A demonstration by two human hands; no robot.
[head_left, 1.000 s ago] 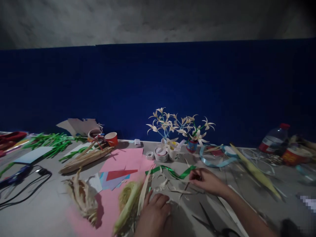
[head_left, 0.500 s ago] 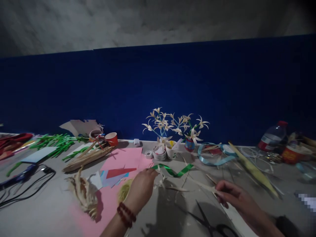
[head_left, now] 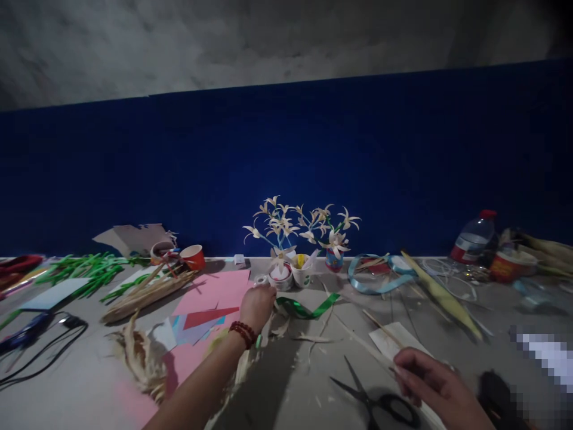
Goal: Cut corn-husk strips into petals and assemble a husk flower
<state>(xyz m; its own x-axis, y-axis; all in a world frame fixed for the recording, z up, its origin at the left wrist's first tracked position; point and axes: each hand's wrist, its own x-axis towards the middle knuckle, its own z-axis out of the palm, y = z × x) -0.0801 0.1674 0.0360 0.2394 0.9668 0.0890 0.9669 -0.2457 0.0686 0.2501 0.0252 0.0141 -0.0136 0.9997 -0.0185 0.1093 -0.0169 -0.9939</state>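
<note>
My left hand (head_left: 256, 304), with a red bead bracelet (head_left: 242, 332) on the wrist, reaches forward to a small white tape roll (head_left: 261, 279) beside the paper cups (head_left: 290, 276). Its fingertips are at the roll, hidden behind the back of the hand. My right hand (head_left: 425, 385) is low at the right, fingers curled round a thin pale husk strip (head_left: 364, 342) that runs up and left over the table. Black scissors (head_left: 378, 401) lie just left of that hand. A green ribbon (head_left: 308, 309) curls on the table right of my left hand.
Pale husk flowers (head_left: 295, 221) stand in the cups by the blue wall. Pink and coloured paper (head_left: 217, 292), dried husks (head_left: 138, 352), sticks (head_left: 143, 292), a red cup (head_left: 193, 257), green leaves (head_left: 89, 266) and black cables (head_left: 45, 337) lie left. A blue ribbon (head_left: 373, 280), corn ear (head_left: 441, 295) and bottle (head_left: 473, 240) lie right.
My left hand rose from the table's near edge and stretched forward to the tape roll. My right hand drew back toward me, pulling the thin strip with it.
</note>
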